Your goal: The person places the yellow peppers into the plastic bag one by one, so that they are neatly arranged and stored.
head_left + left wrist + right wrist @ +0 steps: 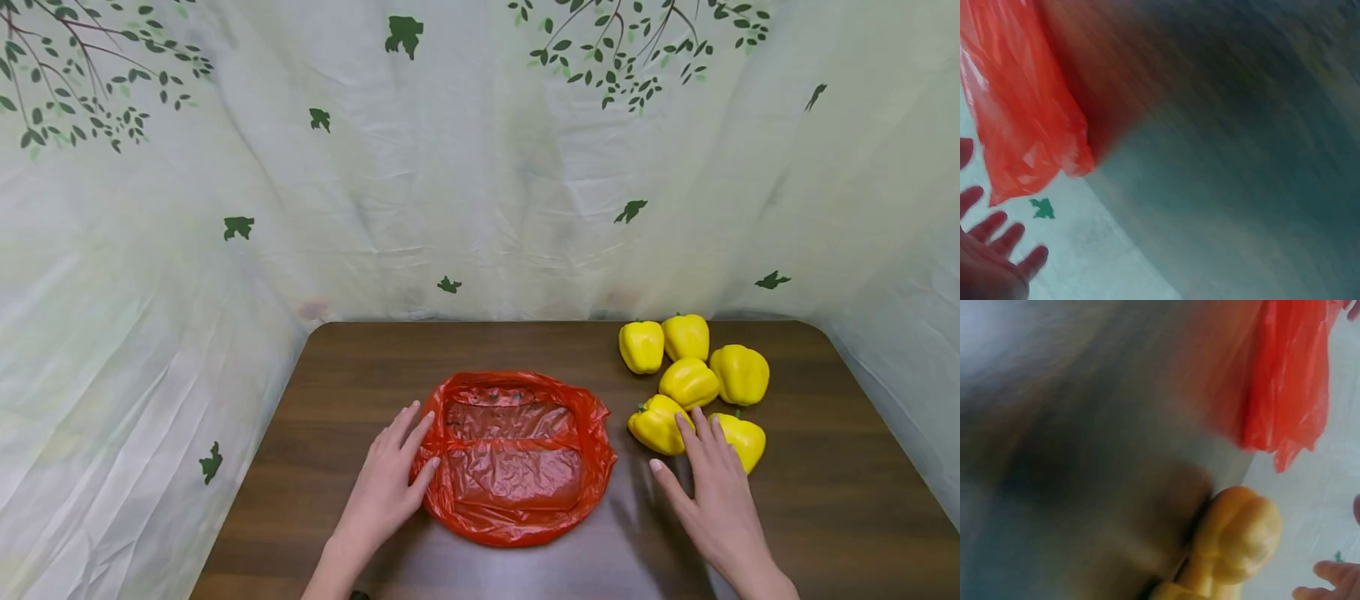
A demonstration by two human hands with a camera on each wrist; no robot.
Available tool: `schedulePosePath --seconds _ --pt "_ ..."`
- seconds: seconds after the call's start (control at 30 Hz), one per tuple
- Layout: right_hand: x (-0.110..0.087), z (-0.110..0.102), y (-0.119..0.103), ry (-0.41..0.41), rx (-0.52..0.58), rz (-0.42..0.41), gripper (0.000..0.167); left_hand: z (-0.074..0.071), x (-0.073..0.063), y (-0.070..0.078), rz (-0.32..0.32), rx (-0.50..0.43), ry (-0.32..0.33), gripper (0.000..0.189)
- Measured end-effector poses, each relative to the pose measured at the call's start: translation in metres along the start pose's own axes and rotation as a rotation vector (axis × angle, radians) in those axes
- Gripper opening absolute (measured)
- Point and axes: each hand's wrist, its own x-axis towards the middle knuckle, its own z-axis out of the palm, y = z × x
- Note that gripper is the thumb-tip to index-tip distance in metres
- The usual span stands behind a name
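Note:
A red plastic bag stands on the table with its mouth spread wide, facing up. Beside its left rim is my left hand, fingers extended and apart, holding nothing; in the left wrist view a gap shows between those fingers and the bag. My right hand hovers by the near yellow bell peppers, fingers spread, with nothing in its grasp. Its fingertips overlap the peppers in the head view, but the right wrist view shows them apart from the nearest pepper.
More yellow bell peppers sit clustered at the table's right side, some near the back edge. The brown wooden table meets a pale leaf-printed curtain behind it and at both sides.

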Motion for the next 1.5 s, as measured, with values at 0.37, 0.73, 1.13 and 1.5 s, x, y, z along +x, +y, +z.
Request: schedulePosePath --seconds 0.37,0.73,1.13,1.5 --pt "-0.003 -0.009 0.019 0.112 0.092 0.004 0.065 0.004 -0.002 -0.011 -0.104 -0.289 -0.033 0.054" --pt "0.007 -0.02 0.044 0.123 0.056 -0.033 0.059 0.01 -0.006 -0.016 -0.267 -0.583 0.029 0.049" --pt "0.016 -0.027 0.07 0.096 0.148 0.063 0.063 0.012 -0.007 -0.013 -0.413 -0.714 0.007 0.042" --pt "0.022 -0.032 0.086 -0.102 0.198 0.336 0.081 0.016 -0.007 -0.013 -0.401 -0.685 0.04 0.034"
